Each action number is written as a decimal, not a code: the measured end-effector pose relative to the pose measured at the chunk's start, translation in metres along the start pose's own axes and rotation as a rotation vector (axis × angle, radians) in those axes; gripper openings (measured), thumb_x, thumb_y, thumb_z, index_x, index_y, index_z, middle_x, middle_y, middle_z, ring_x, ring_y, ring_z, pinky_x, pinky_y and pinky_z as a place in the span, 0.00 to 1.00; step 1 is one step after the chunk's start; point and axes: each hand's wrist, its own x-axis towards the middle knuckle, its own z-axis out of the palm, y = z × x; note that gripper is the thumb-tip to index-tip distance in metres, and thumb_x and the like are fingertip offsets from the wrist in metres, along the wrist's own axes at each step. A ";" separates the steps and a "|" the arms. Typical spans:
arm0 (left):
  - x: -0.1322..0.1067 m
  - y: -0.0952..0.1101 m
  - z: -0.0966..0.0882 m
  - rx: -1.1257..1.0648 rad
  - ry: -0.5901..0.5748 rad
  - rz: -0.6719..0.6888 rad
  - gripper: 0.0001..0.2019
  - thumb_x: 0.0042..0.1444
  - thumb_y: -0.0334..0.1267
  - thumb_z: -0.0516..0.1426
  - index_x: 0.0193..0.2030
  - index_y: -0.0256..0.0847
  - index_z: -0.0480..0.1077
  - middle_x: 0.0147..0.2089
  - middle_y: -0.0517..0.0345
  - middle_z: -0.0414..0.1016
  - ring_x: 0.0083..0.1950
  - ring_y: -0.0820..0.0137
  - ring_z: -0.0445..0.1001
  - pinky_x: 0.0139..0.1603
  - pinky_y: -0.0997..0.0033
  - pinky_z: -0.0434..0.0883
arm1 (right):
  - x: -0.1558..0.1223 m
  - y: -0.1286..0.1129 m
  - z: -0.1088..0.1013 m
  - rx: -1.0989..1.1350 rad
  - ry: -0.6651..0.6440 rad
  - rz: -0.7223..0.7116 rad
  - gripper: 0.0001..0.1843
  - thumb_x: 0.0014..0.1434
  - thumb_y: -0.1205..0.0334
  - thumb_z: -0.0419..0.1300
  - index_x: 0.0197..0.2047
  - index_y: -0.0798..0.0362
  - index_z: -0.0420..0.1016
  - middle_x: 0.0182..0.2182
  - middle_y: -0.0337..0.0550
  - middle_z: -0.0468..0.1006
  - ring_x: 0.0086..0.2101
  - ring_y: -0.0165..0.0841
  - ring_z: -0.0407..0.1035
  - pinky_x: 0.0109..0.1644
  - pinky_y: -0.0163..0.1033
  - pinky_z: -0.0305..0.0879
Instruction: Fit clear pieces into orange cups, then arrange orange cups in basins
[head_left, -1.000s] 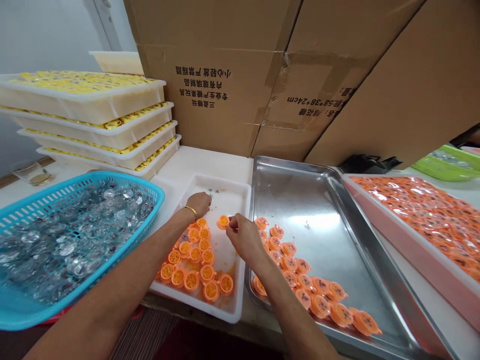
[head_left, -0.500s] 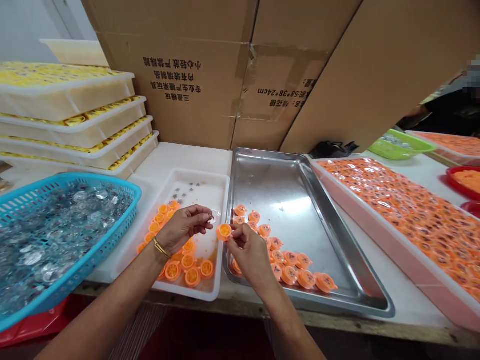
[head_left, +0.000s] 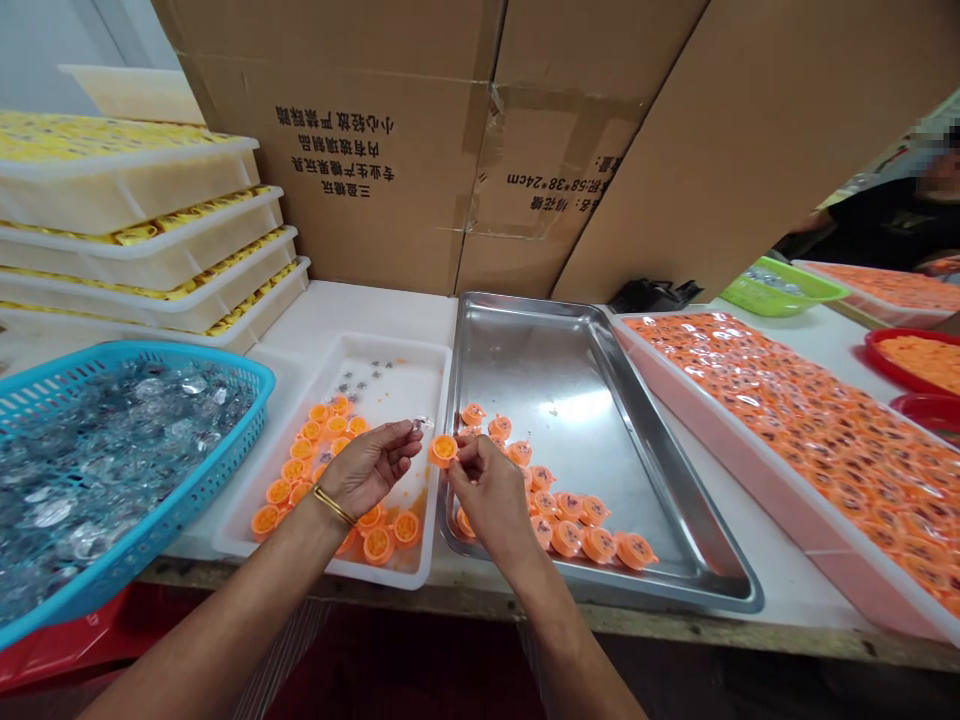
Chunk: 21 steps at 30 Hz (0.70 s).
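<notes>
My right hand (head_left: 484, 490) pinches a small orange cup (head_left: 443, 449) filled with orange jelly, held over the gap between two trays. My left hand (head_left: 367, 465), with a gold bangle at the wrist, pinches a small clear lid (head_left: 422, 424) just left of that cup. Below lies a white tray (head_left: 424, 362) with several open orange cups (head_left: 324, 452). To the right, a steel tray (head_left: 570, 360) holds several sealed orange cups (head_left: 577, 515) along its near edge.
A blue basket (head_left: 202, 490) of clear lids stands at the left. Stacked white trays (head_left: 150, 200) of yellow items and cardboard boxes (head_left: 465, 130) fill the back. A pink tray (head_left: 750, 470) of sealed orange cups lies right. Another person (head_left: 892, 220) sits at far right beside a green basket (head_left: 780, 290).
My left hand picked a clear lid from the far end of the white tray and brought it back next to the cup in my right hand. The camera view shifted right.
</notes>
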 end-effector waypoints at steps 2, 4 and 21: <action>-0.001 -0.001 0.001 -0.016 0.032 -0.007 0.05 0.56 0.26 0.55 0.33 0.32 0.73 0.27 0.55 0.77 0.24 0.78 0.74 0.21 0.84 0.68 | 0.001 0.000 0.002 -0.011 0.007 -0.008 0.03 0.53 0.65 0.54 0.28 0.51 0.65 0.38 0.44 0.77 0.35 0.33 0.72 0.39 0.39 0.68; -0.002 -0.003 0.001 -0.013 0.046 -0.004 0.05 0.56 0.26 0.55 0.33 0.32 0.73 0.28 0.55 0.77 0.25 0.77 0.75 0.21 0.83 0.69 | 0.003 -0.001 0.004 -0.017 0.010 -0.009 0.03 0.53 0.65 0.54 0.28 0.51 0.65 0.37 0.43 0.77 0.36 0.33 0.72 0.40 0.39 0.68; 0.001 -0.012 0.001 -0.213 0.084 0.065 0.08 0.54 0.19 0.53 0.33 0.29 0.72 0.26 0.55 0.74 0.26 0.77 0.74 0.26 0.85 0.73 | 0.005 -0.002 0.010 -0.008 -0.001 0.012 0.04 0.52 0.67 0.55 0.27 0.51 0.65 0.35 0.42 0.77 0.36 0.33 0.72 0.40 0.39 0.67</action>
